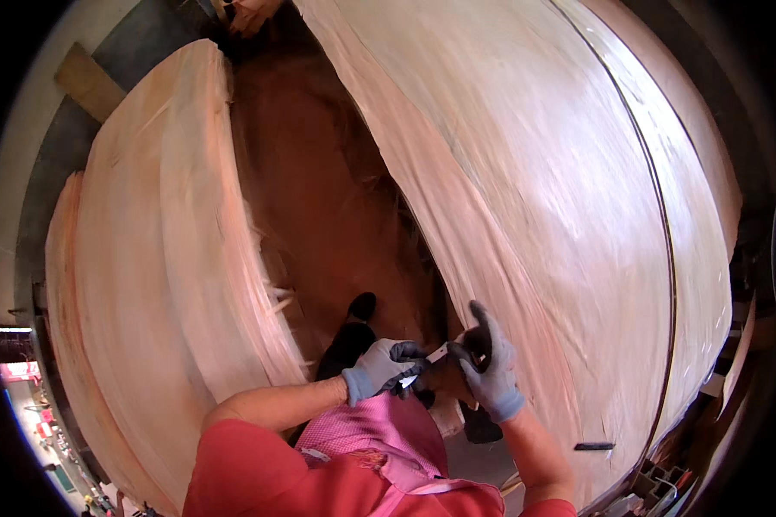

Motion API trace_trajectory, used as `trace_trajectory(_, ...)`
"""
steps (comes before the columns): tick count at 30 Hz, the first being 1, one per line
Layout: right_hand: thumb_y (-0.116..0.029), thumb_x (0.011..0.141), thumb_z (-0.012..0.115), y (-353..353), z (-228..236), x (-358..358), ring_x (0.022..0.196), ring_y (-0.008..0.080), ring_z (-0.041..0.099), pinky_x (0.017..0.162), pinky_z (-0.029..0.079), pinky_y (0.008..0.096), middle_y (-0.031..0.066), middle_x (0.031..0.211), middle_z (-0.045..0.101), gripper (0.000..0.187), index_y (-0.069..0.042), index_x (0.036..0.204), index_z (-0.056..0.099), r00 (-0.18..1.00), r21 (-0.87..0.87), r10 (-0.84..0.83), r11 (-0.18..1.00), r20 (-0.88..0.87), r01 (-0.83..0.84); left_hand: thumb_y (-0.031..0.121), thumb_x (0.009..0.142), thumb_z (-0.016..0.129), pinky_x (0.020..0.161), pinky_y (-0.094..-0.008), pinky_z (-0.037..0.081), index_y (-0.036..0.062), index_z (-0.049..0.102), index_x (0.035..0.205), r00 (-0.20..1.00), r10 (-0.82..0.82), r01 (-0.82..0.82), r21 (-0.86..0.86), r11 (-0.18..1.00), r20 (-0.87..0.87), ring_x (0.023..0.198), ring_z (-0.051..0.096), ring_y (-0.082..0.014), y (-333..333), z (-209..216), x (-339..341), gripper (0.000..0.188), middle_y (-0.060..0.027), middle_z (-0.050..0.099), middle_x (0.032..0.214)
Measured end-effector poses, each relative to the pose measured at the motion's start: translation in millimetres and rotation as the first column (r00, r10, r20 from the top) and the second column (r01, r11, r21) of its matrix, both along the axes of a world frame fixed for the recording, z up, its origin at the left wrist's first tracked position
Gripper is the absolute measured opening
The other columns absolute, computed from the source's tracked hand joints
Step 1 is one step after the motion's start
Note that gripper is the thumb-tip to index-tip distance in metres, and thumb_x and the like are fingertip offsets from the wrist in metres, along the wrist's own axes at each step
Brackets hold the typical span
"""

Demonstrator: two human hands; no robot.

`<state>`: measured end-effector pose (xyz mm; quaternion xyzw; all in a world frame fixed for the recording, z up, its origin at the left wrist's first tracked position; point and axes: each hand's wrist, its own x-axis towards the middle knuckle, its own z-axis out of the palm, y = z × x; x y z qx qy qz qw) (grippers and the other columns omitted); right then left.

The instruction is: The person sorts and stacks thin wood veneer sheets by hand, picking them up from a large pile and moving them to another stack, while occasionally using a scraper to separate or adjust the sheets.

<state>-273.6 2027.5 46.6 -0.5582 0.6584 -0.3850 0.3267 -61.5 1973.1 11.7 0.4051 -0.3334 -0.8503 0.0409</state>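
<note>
My left hand [384,369], in a grey glove with dark fingertips, is closed in front of my apron. A small flat whitish piece [439,353] reaches from its fingertips toward my right hand [493,369]. The right hand wears a similar glove; one finger points up while the others curl in at the far end of that piece. What kind of piece it is, I cannot make out. Beside my right hand lies a large stack of thin pale wood veneer sheets [526,172]. A slim black object [593,446] rests on the stack near its front edge.
Another veneer stack [138,250] stands to my left, its edge ragged. Between the stacks runs a reddish-brown floor strip [310,164], where my dark shoe [363,306] shows. A dark seam [655,189] crosses the right stack. Metal parts [664,487] sit at the lower right.
</note>
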Motion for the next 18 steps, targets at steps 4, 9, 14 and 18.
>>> trace_trajectory(4, -0.012, 0.076, 0.079, -94.6, -3.8, -3.3, 0.081, 0.0304, 0.058, 0.072, 0.047, 0.0405, 0.0132, 0.089, 0.062, 0.064, 0.0, 0.133, 0.052, 0.906, -0.143, -0.11, 0.988, -0.408, 0.056, 0.022, 0.093, 0.067, 0.051, -0.0266, 0.053, -0.0005, 0.067, 0.1, 0.997, 0.058, -0.066, -0.161, 0.985, -0.051, 0.065, 0.066, -0.0125, -75.5, -54.5, 35.4, 0.024, -0.0066, 0.068, 0.079)
trace_trajectory(9, -0.027, 0.081, 0.075, -271.9, -26.7, 11.3, 0.109, 0.0323, 0.053, 0.09, 0.042, 0.0435, 0.0109, 0.117, 0.059, 0.05, -0.01, 0.125, 0.059, 0.763, -0.321, -0.132, 0.942, -0.633, -0.103, 0.033, 0.094, 0.067, 0.042, -0.0231, 0.044, 0.0044, 0.069, 0.096, 0.945, 0.325, -0.325, -0.269, 0.907, -0.046, 0.05, 0.059, -0.0102, -223.7, -29.7, 71.3, 0.028, -0.0042, 0.065, 0.065)
trace_trajectory(14, -0.031, 0.082, 0.073, -358.5, -49.6, -7.8, 0.117, 0.0319, 0.05, 0.093, 0.04, 0.0455, 0.0104, 0.124, 0.057, 0.046, -0.013, 0.122, 0.059, 0.689, -0.357, -0.172, 0.925, -0.704, -0.134, 0.032, 0.094, 0.067, 0.04, -0.0229, 0.039, 0.006, 0.07, 0.096, 0.903, 0.428, -0.411, -0.347, 0.843, -0.032, 0.047, 0.056, -0.0091, -259.7, -27.7, 77.1, 0.027, -0.0035, 0.063, 0.061)
trace_trajectory(18, -0.035, 0.082, 0.071, -386.1, -66.7, -2.0, 0.119, 0.0315, 0.05, 0.094, 0.04, 0.0464, 0.0108, 0.127, 0.056, 0.044, -0.015, 0.119, 0.059, 0.606, -0.433, -0.284, 0.895, -0.743, -0.111, 0.035, 0.093, 0.068, 0.039, -0.0237, 0.038, 0.0057, 0.071, 0.097, 0.879, 0.468, -0.455, -0.442, 0.773, -0.087, 0.045, 0.054, -0.0099, -282.0, -36.0, 90.4, 0.029, -0.0039, 0.063, 0.061)
